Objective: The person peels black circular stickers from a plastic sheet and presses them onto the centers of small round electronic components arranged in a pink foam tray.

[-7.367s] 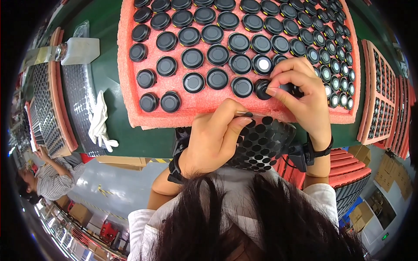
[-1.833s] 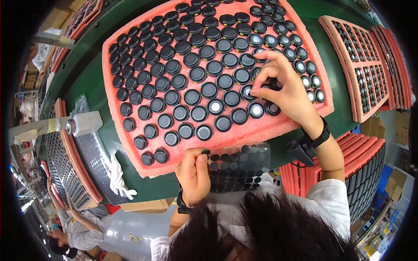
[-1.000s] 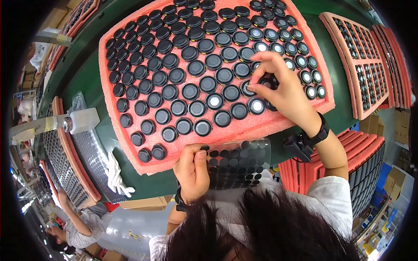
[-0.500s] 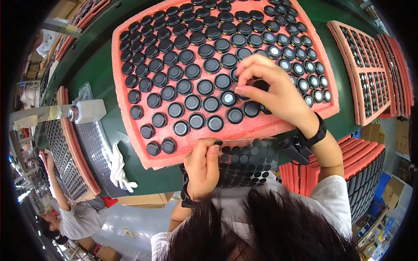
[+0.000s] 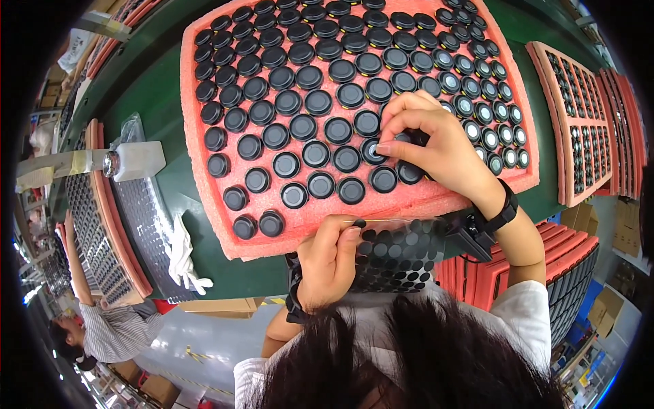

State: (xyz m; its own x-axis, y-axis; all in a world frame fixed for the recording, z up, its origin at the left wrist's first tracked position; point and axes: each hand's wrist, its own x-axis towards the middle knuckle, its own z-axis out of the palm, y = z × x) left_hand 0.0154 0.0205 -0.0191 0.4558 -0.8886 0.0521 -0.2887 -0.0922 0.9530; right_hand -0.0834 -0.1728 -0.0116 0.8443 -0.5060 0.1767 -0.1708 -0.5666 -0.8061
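Left hand [image 5: 328, 262] pinches dotted sheet [image 5: 402, 253] near its upper-left corner, sheet right of grip, lower centre. Right hand [image 5: 436, 146] curled narrow, thumb at black puck [image 5: 372, 153] mid-frame; can't tell if gripped.

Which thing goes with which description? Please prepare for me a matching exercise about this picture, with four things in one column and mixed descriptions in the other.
Column one:
1. Left hand
2. Right hand
3. Glove
4. Foam tray

Column two:
A. white, lying limp
B. pink, with a raised rim
C. pinching a clear sheet with black dots
D. over the round black pieces

Pairs: 1-C, 2-D, 3-A, 4-B.
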